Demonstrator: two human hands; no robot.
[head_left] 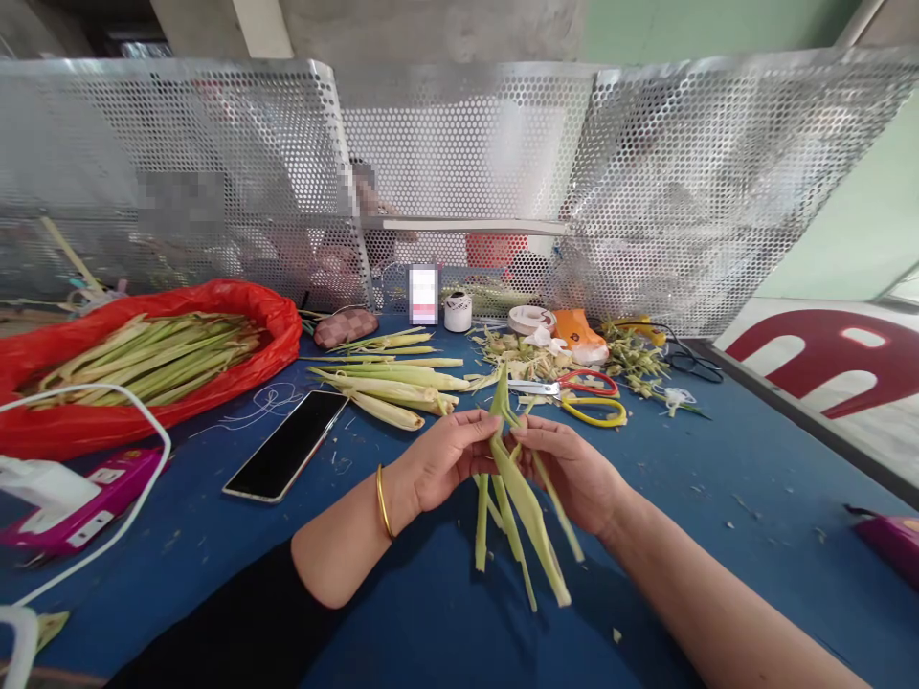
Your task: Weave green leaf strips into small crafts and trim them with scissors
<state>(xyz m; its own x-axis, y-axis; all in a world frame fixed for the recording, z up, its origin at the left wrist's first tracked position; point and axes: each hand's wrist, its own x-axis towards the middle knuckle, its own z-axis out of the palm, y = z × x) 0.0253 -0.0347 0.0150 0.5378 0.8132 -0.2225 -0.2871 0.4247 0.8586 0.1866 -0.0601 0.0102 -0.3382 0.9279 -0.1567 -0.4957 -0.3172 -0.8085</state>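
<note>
Between my two hands is a bunch of long green leaf strips (527, 507), which look like corn husk, with their cut ends hanging down over the blue table. My left hand (449, 455) pinches the strips near the top, thumb on the front leaf. Opposite it, my right hand (571, 469) is closed on the same strips, its thumb and forefinger close to the left thumb. Just beyond the hands lie scissors (567, 388) with one red and one yellow handle. More pale green husk pieces (394, 383) are spread to the left of them.
A red plastic bag (287, 330) full of leaf strips stands at left, near a purple power strip (107, 498) and white cable. A black phone (287, 448) lies flat. Behind are a thread spool (458, 312), tape roll (531, 320), trimmings and a perforated metal screen (459, 144).
</note>
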